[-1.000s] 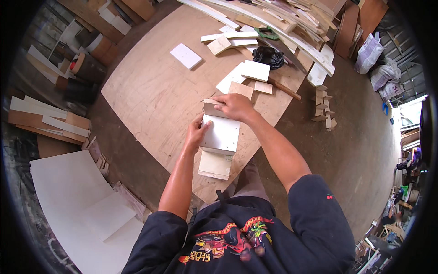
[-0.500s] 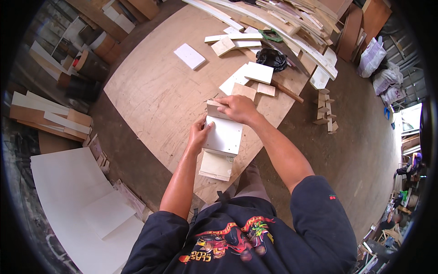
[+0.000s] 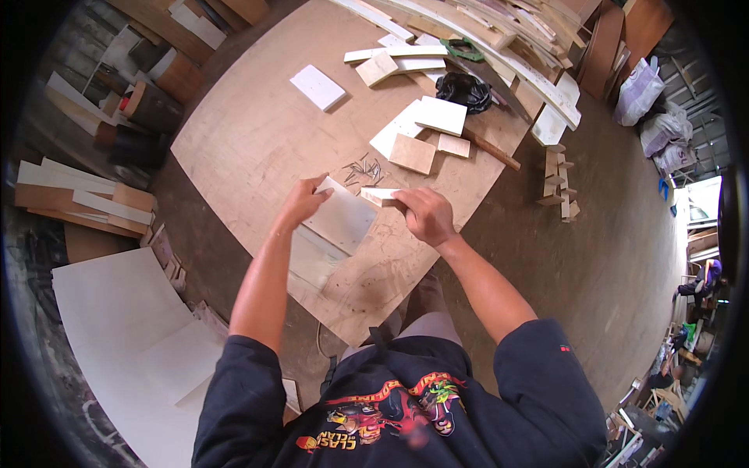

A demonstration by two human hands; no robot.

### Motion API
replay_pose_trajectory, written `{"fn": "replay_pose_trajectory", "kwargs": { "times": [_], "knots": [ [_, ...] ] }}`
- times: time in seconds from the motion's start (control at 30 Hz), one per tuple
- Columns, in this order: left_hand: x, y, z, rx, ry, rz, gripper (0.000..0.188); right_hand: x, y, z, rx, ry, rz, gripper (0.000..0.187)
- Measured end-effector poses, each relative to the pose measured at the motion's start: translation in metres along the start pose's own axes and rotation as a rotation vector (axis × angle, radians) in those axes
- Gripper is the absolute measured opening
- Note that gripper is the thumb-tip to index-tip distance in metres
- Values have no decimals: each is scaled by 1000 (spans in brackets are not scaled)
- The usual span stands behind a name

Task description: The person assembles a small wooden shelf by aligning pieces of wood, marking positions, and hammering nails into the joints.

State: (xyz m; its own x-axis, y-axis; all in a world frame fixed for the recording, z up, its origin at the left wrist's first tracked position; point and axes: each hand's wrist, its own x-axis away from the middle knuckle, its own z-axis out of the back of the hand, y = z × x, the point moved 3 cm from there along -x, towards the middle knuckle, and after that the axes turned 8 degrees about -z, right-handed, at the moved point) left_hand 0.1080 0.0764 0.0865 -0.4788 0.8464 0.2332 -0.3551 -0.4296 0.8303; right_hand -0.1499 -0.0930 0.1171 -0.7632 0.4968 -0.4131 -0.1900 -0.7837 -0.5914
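Note:
My left hand (image 3: 306,203) is closed on the upper left edge of a white board (image 3: 346,216), which lies tilted over the near part of the plywood table. Below it, toward me, another pale wooden piece (image 3: 312,256) shows, blurred; I cannot tell whether the two are joined. In my right hand (image 3: 427,216) is a small wooden block (image 3: 378,196), pinched by its right end and apart from the board. A loose heap of nails (image 3: 362,170) lies on the table just beyond both hands.
Wooden blocks (image 3: 412,153), a white block (image 3: 318,87), a black plastic bag (image 3: 463,92) and a green-handled saw (image 3: 462,50) lie farther back on the plywood tabletop (image 3: 250,125). Long strips are stacked at the far right. White sheets (image 3: 117,312) lean at the left.
My left hand has swung the white board left, away from the block. My right hand has drawn the block right and slightly nearer. The nails have come into sight.

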Motion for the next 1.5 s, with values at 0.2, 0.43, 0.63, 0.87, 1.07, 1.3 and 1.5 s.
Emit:
{"fn": "replay_pose_trajectory", "kwargs": {
  "times": [0.2, 0.43, 0.63, 0.87, 1.07, 1.3, 1.5],
  "knots": [
    [-27, 40, 3, -440, -431, 53, 51, 65, 23, -14, 369, 106, 56, 29],
    [-85, 42, -5, -849, -570, -35, 50, 119, 57, -49, 516, 5, 12, 27],
    [-102, 40, -27, -1053, -709, -33, 45, 130, 73, -58, 330, -190, -72, 40],
    [-113, 18, -44, -1037, -730, -19, 40, 109, 104, -40, 228, -376, -241, 85],
    [-108, 8, -44, -1136, -648, -190, 42, 96, 109, -42, 268, -525, -235, 110],
    [-76, 0, -11, -545, 146, -281, 45, 72, 103, -39, 255, -788, -501, 87],
    [-48, -21, 4, -728, 83, -250, 61, 74, 114, -43, -53, -664, -844, 58]
  ]
}}
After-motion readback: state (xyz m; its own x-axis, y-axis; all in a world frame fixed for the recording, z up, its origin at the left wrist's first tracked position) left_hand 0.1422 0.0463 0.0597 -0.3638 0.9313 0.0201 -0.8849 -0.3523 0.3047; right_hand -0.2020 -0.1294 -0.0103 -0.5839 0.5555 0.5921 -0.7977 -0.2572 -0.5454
